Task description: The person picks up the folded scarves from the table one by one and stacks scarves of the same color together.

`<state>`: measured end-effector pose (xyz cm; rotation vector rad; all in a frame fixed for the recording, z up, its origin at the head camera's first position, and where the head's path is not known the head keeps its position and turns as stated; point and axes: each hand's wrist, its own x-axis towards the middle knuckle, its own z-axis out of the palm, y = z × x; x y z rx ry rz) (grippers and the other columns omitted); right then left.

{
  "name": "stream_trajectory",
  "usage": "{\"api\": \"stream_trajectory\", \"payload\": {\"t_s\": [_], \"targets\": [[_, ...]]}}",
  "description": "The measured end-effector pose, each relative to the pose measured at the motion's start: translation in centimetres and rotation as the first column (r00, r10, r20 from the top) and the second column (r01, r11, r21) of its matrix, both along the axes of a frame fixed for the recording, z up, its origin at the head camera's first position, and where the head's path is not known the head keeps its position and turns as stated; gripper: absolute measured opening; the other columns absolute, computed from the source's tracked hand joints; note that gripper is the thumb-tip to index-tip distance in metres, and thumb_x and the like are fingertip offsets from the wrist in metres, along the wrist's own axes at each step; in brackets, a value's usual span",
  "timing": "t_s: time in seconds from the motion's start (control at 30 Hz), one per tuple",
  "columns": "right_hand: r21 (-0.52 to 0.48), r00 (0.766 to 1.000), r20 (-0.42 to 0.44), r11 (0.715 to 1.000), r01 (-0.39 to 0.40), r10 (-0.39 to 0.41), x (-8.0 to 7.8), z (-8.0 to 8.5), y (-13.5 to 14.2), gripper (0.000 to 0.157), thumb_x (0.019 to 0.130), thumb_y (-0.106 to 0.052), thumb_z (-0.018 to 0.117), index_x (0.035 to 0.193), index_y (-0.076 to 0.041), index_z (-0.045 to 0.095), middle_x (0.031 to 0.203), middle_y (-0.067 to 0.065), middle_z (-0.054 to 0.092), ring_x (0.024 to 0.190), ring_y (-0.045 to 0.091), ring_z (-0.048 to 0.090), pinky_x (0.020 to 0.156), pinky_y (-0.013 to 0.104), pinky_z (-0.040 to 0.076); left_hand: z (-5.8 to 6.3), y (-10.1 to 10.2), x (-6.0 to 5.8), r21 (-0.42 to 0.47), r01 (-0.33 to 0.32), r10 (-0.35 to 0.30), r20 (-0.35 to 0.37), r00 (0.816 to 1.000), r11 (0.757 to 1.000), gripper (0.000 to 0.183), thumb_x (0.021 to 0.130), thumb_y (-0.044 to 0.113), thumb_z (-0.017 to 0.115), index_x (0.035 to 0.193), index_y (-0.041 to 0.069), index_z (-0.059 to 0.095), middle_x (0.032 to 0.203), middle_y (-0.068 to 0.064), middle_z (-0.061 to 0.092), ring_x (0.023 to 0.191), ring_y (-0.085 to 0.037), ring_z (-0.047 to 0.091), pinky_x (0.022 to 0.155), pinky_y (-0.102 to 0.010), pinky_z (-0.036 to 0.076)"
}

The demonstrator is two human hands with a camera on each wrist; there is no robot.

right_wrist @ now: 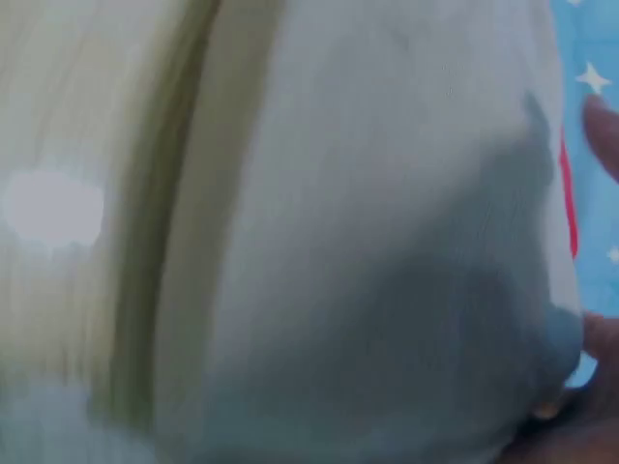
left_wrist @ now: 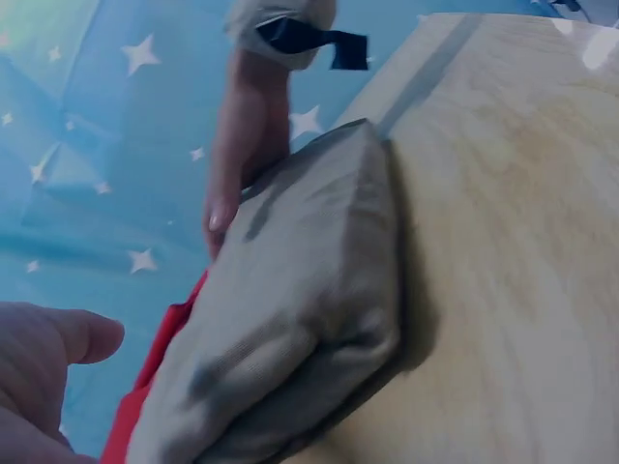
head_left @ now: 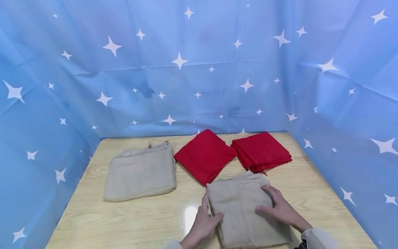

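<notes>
A thick folded beige cloth (head_left: 240, 211) lies at the front right of the table, between the two hands. My left hand (head_left: 203, 221) is at its left edge, fingers stretched along the side and thumb pointing over the top. Over the cloth's right part, my right hand (head_left: 281, 209) rests with thumb and fingers spread apart. In the left wrist view the cloth's folded layers (left_wrist: 290, 309) show at the near end, and the left thumb (left_wrist: 92, 336) stands apart from them. The right wrist view shows the flat top with a hand's shadow on it.
A second folded beige cloth (head_left: 141, 174) lies on the left of the wooden table (head_left: 124, 224). Behind the front cloth are two folded red cloths, one turned like a diamond (head_left: 205, 155) and one at the back right (head_left: 262, 150). A blue star-patterned curtain (head_left: 199, 79) surrounds the table.
</notes>
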<state>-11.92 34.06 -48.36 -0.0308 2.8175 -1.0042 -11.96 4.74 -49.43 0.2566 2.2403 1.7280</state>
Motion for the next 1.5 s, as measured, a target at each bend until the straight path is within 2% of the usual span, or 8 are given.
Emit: {"api": "stream_trajectory", "payload": {"t_s": [0.13,0.23,0.47,0.63,0.9,1.13,1.33,1.5], "targets": [[0.011,0.998,0.046,0.999,0.050,-0.050,0.1,-0.4,-0.6,0.088,0.074,-0.041,0.077,0.142,-0.002,0.036,0.139,0.032,0.034,0.129,0.048,0.034,0.098,0.061,0.035,-0.7,1.1,0.3,-0.032,-0.049,0.049,-0.003,0.999,0.998,0.088,0.078,0.026,0.068,0.148,0.001,0.020,0.113,-0.032,0.055,0.103,-0.042,0.056,0.085,-0.052,0.047],[-0.027,0.991,0.104,0.996,0.087,-0.083,-0.1,-0.7,-0.7,0.088,0.073,-0.036,0.079,0.142,-0.002,0.034,0.139,0.031,0.034,0.129,0.047,0.033,0.100,0.061,0.033,-1.1,1.4,0.3,-0.031,-0.083,0.083,0.004,0.997,0.996,0.085,0.074,0.021,0.069,0.145,0.002,0.026,0.122,-0.031,0.053,0.114,-0.041,0.052,0.091,-0.052,0.043],[-0.108,0.983,0.083,0.979,0.172,-0.164,-0.3,-0.8,-0.3,0.072,0.071,-0.018,0.080,0.132,0.000,0.045,0.136,0.026,0.045,0.122,0.039,0.043,0.095,0.048,0.038,-2.0,2.0,-0.3,0.004,-0.102,0.102,-0.001,0.995,0.995,0.073,0.066,0.004,0.067,0.133,0.009,0.039,0.116,-0.026,0.059,0.104,-0.032,0.056,0.083,-0.042,0.046],[-0.145,0.975,0.109,0.968,0.207,-0.192,-0.2,0.0,0.3,0.065,0.073,-0.014,0.078,0.129,0.001,0.049,0.131,0.023,0.050,0.115,0.033,0.048,0.090,0.040,0.040,-1.6,2.5,-0.6,0.041,-0.114,0.115,-0.031,0.993,0.993,0.070,0.061,-0.006,0.061,0.128,0.009,0.044,0.114,-0.020,0.060,0.102,-0.028,0.055,0.080,-0.037,0.047],[-0.130,0.980,0.026,0.972,0.198,-0.196,-0.4,2.4,2.0,0.057,0.075,-0.017,0.078,0.123,-0.001,0.053,0.129,0.023,0.051,0.109,0.025,0.049,0.082,0.032,0.042,-0.3,4.3,-1.6,0.125,-0.053,0.059,-0.042,0.997,0.991,0.066,0.064,-0.013,0.052,0.126,0.008,0.045,0.105,-0.008,0.061,0.093,-0.018,0.055,0.074,-0.028,0.047],[-0.080,0.974,0.010,0.970,0.228,-0.228,-0.6,3.5,3.9,0.059,0.077,-0.022,0.077,0.127,-0.002,0.051,0.131,0.024,0.050,0.108,0.027,0.049,0.079,0.033,0.042,0.9,6.4,-2.8,0.147,-0.069,0.080,-0.070,0.994,0.987,0.062,0.065,-0.014,0.053,0.123,0.008,0.049,0.089,-0.002,0.047,0.077,-0.012,0.043,0.067,-0.022,0.039],[-0.050,0.978,-0.020,0.977,0.208,-0.210,-1.5,2.0,5.2,0.054,0.080,-0.020,0.074,0.125,0.001,0.053,0.129,0.027,0.051,0.111,0.034,0.051,0.082,0.039,0.044,-0.9,7.3,-3.6,0.044,-0.079,0.083,-0.093,0.992,0.996,0.055,0.068,-0.008,0.060,0.121,0.006,0.053,0.102,-0.010,0.060,0.096,-0.020,0.055,0.079,-0.029,0.046],[-0.064,0.976,0.026,0.974,0.217,-0.216,-2.0,-0.4,5.9,0.057,0.082,-0.021,0.072,0.129,0.003,0.051,0.136,0.031,0.045,0.124,0.046,0.042,0.094,0.053,0.040,-2.6,7.2,-3.7,0.001,-0.078,0.078,-0.072,0.994,0.997,0.052,0.071,-0.003,0.062,0.122,0.004,0.053,0.097,-0.009,0.057,0.090,-0.019,0.053,0.076,-0.030,0.045]]}}
